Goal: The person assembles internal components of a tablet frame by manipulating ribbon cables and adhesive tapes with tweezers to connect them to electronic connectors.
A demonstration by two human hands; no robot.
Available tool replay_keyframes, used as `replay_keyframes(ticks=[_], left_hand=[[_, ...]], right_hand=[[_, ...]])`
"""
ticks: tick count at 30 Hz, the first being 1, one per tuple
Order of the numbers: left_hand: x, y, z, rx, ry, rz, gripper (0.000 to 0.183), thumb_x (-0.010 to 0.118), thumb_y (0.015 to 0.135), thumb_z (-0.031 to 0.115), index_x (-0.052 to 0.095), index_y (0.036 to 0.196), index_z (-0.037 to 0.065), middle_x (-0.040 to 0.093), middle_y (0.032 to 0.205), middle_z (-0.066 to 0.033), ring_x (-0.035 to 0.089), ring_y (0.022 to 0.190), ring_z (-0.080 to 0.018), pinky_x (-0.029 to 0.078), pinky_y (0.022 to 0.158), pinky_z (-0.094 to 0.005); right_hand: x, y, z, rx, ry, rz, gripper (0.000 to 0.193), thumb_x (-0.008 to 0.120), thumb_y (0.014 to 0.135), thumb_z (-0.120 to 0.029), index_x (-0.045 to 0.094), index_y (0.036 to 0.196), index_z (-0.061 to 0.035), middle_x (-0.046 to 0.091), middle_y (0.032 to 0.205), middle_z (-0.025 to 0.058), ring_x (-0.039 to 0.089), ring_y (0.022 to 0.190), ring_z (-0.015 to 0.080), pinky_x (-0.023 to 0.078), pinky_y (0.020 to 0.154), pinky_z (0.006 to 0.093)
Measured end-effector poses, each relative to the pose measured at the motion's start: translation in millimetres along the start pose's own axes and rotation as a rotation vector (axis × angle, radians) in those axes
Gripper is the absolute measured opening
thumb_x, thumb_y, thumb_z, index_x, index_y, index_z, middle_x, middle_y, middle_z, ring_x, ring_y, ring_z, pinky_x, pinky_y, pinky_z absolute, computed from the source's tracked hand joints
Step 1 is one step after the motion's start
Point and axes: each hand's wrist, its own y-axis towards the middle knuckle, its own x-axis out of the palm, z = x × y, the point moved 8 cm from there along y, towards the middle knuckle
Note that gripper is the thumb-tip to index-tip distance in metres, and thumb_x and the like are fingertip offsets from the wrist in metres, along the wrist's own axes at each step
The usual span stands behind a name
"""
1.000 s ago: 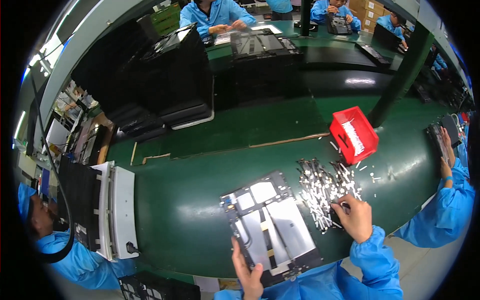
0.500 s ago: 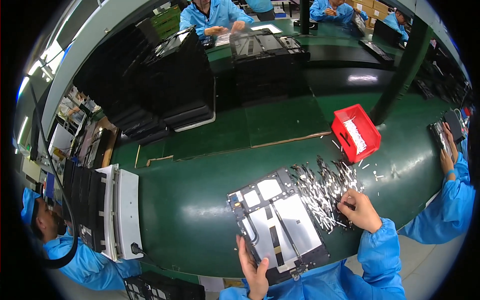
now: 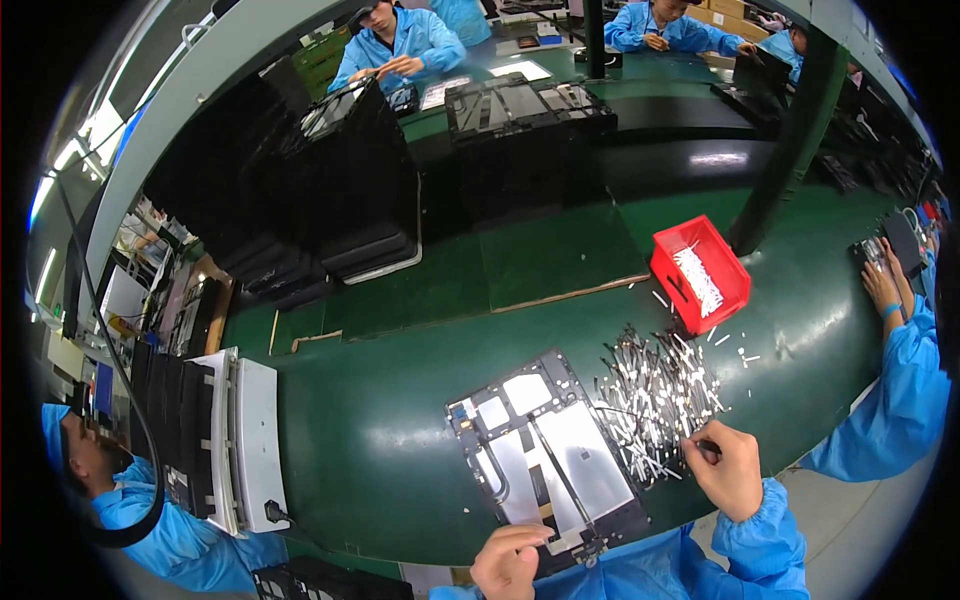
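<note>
A flat device panel (image 3: 590,455), black-framed with silver plates, lies slightly turned on the green table in front of me. Over its near left edge my left hand (image 3: 508,562) reaches in, fingers stretched across the frame; the fingertips touch or hover just above it, I cannot tell which. Just right of the panel is a heap of thin black-and-white strips (image 3: 655,400). At the heap's near right side my right hand (image 3: 728,470) is closed, with a small black piece (image 3: 709,447) between thumb and fingers; its kind is not clear.
Behind the heap stands a red bin (image 3: 735,280) with white slips inside; loose slips lie around it. Tall stacks of black panels (image 3: 370,200) rise at the far left. A green post (image 3: 790,150) stands behind the bin. Co-workers in blue sit across and at both sides.
My left hand has drawn back from its thumb-over-edge hold and shifted nearer me, its fingers now over the panel's near end. My right hand is slightly lower, still with the black piece.
</note>
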Motion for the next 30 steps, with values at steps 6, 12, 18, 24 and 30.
replay_keyframes(ticks=[6,12,18,24,30], left_hand=[[17,-5,-18,-0.296,0.041,-0.172,0.016,0.056,0.092,0.007,0.062,0.101,-0.005,0.063,0.097,-0.0115,0.058,0.080,-0.0153,0.046,0.072,-0.0254],[32,4,-7,-0.344,-0.001,-0.193,0.024,0.062,0.091,0.017,0.065,0.097,-0.005,0.064,0.090,-0.0117,0.058,0.069,-0.0126,0.044,0.058,-0.0218],[18,9,-2,-0.192,0.052,-0.089,0.028,0.067,0.087,0.022,0.067,0.087,-0.005,0.062,0.079,-0.0103,0.057,0.063,-0.0126,0.043,0.053,-0.0216],[24,14,2,-0.200,0.132,-0.174,0.010,0.070,0.080,0.003,0.065,0.080,-0.005,0.064,0.078,-0.0121,0.059,0.063,-0.0167,0.047,0.057,-0.0257],[25,9,-8,-0.188,0.270,-0.324,0.004,0.070,0.076,-0.004,0.066,0.078,-0.004,0.064,0.075,-0.0116,0.058,0.061,-0.0166,0.047,0.057,-0.0263]], right_hand=[[-15,-9,-15,0.043,0.114,0.112,0.013,0.071,0.073,-0.001,0.058,0.071,0.0000,0.057,0.058,0.0086,0.050,0.045,0.0137,0.038,0.042,0.0276],[14,-42,-72,-0.278,0.525,-0.265,0.010,0.076,0.072,-0.003,0.066,0.072,-0.0026,0.066,0.064,0.0079,0.060,0.047,0.0112,0.042,0.042,0.0215],[42,-54,-84,-0.228,0.668,-0.535,0.010,0.076,0.075,-0.006,0.068,0.080,-0.0018,0.067,0.067,0.0068,0.061,0.051,0.0114,0.046,0.044,0.0215],[51,-54,-80,-0.013,0.692,-0.651,0.012,0.072,0.079,-0.007,0.069,0.088,-0.0004,0.069,0.078,0.0069,0.066,0.065,0.0113,0.053,0.055,0.0212],[55,-56,-83,-0.065,0.621,-0.631,0.012,0.072,0.079,-0.007,0.069,0.088,0.0007,0.069,0.079,0.0074,0.067,0.067,0.0130,0.053,0.056,0.0220]])
